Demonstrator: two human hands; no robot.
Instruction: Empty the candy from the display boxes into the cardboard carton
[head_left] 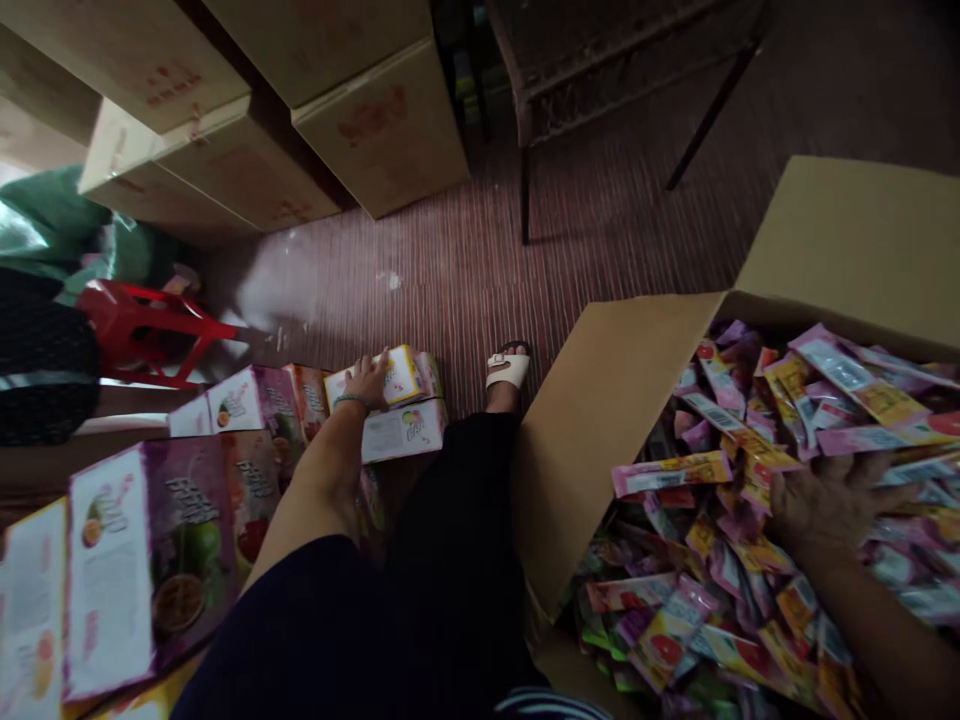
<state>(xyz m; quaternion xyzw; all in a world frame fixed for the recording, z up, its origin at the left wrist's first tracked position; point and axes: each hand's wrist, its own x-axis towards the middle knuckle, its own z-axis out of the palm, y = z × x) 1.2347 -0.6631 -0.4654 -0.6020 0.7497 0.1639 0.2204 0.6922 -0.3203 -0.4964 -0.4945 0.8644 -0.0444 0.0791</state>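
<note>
Head view: the left hand (364, 380) is placed palm down on a yellow-edged retail box (403, 374), with the fingers extended and slightly spread across its upper face; no closed grip is shown. A second white-faced box (403, 430) is positioned just beside it. The right hand (832, 500) is lowered, fingers spread wide, onto printed stick sachets (750, 485) heaped inside an open corrugated carton (615, 420); whether any sachet is held beneath the palm cannot be told. Fruit-printed boxes (109, 570) are arranged in a row at the left. A red plastic stool (142, 325) is located beyond them, and brown cartons (382, 130) are stacked on the striped floor (450, 270). A white sandal (508, 372) is worn on the visible foot.
</note>
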